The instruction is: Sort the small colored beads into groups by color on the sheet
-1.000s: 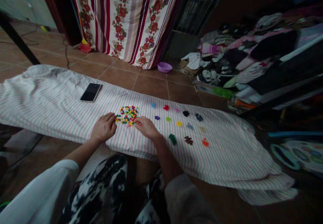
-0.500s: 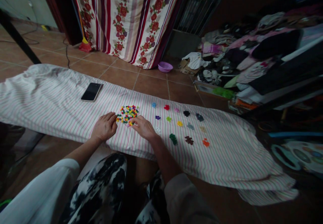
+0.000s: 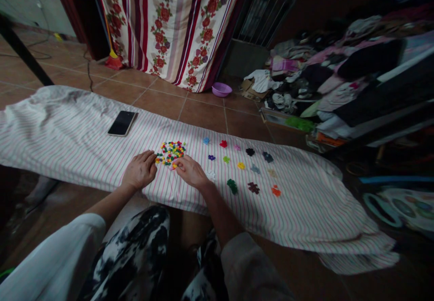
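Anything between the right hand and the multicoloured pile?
Nothing visible: the right hand's fingertips are at the near-right edge of the multicoloured pile. The left hand is at its left edge, not between them.

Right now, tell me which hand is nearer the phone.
Left. The left hand is on the near side of the phone, slightly right; the right hand is farther right, by the colorful pieces.

Right hand (image 3: 191, 171): what its fingertips pinch is too small to tell.
Colourful pieces (image 3: 172, 149): their exact shapes are too small to tell.
White pieces (image 3: 210, 174): partly hidden, toward the near edge of the striped cloth (image 3: 288, 210).
Curtain (image 3: 174, 30): its top is cut off.
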### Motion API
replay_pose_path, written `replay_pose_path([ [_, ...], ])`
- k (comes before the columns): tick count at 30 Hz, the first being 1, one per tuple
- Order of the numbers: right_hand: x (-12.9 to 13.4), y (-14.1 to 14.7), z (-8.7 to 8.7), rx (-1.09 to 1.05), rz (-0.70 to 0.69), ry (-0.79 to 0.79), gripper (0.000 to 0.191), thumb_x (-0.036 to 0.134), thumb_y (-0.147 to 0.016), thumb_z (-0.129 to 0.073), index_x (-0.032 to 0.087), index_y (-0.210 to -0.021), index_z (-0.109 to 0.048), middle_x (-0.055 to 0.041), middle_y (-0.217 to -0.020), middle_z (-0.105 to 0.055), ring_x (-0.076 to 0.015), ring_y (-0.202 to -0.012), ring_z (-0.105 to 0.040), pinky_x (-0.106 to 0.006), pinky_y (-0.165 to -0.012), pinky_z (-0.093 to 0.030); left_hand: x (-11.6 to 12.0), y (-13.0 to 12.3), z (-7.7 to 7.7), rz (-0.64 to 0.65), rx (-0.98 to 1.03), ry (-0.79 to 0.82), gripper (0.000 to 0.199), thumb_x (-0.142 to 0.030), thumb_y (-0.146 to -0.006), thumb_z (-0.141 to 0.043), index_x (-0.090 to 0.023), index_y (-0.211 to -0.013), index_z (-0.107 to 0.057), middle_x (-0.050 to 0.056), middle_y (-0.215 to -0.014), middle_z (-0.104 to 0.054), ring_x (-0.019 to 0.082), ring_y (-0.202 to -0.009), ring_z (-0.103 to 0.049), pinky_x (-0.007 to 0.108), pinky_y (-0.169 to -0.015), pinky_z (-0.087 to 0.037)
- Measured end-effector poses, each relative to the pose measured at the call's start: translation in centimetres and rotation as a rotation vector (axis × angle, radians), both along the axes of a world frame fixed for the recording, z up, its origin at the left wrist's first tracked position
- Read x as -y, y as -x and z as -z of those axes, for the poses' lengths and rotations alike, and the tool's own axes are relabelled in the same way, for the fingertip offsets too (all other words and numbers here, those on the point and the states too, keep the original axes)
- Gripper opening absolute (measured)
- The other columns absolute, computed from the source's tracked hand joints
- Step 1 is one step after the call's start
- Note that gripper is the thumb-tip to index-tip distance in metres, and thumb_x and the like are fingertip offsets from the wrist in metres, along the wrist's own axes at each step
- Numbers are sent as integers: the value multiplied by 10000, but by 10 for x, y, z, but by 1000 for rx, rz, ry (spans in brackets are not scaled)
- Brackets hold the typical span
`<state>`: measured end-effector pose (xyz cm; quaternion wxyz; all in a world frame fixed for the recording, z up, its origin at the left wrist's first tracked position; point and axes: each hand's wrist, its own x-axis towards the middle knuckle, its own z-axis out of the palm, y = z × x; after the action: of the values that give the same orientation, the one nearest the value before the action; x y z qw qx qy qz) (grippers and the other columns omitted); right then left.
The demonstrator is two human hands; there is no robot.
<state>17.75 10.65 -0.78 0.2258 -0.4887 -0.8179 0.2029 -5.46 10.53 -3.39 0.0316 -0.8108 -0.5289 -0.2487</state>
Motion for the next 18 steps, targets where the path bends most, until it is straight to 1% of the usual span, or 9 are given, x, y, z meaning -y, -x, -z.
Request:
replay_pose_path([
  [6,-2,-2,3,-66,-20,-15,119,156,-878,-564,203,-971,-621,-23,-979,-621,-134,-793,-593,-259,-757,-474,-1,0,1,1,-8,-36,375,-236,-889,-420,-99,-1148,-654,174,-1239,-669,292,-1192,-607,452,-1020,-483],
  [12,-2,-9,-2,-120,-23,-26,185,78,-804,-505,202,-907,-596,-15,-891,-626,-147,-783,-581,-261,-751,-459,-1,1,1,7,-19,-59,378,-246,-898,-413,-90,-1138,-660,173,-1230,-675,293,-1177,-616,448,-1008,-486],
  [15,-2,-22,-4,-156,31,-40,182,86,-787,-492,203,-884,-592,-10,-866,-625,-144,-763,-572,-257,-739,-456,0,1,2,1,-27,-64,383,-251,-903,-400,-96,-1137,-660,168,-1226,-678,291,-1179,-615,445,-1012,-481],
  [18,-4,-42,-5,-180,147,-86,186,109,-787,-481,200,-901,-597,-9,-846,-625,-144,-752,-572,-257,-733,-458,0,1,1,-3,-32,-66,385,-261,-904,-398,-105,-1139,-660,160,-1228,-679,282,-1185,-614,431,-1022,-475],
])
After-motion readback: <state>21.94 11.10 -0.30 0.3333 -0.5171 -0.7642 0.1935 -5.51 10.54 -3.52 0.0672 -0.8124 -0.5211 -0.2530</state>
